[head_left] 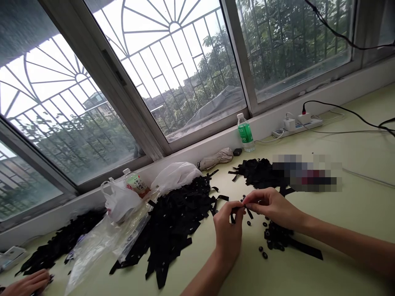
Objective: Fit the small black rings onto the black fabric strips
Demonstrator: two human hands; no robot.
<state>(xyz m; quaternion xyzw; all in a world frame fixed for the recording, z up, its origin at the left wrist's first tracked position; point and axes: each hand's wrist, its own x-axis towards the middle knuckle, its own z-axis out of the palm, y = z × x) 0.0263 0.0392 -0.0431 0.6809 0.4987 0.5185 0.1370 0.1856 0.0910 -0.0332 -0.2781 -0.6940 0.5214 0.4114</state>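
Observation:
My left hand (228, 228) and my right hand (273, 207) meet over the table, fingertips pinched together. Between them is a small black strip (249, 213), its end hanging below the fingers. Whether a button is also pinched there is hidden by the fingertips. Small round black buttons (265, 255) lie scattered beneath and beside my hands. Under my right wrist is a denser cluster of buttons (273, 236), with a longer black strip (305, 248) reaching out to the right. Left of my left hand spreads a large heap of black strips (173, 218), some with small shiny dots.
Another black heap (261, 172) lies behind my hands. Plastic bags (119, 199) and a drink bottle (135, 183) stand left; a green-labelled bottle (246, 133) and power strip (298, 126) sit by the window. At lower left, another person's hand (29, 283) rests near more black strips (66, 236).

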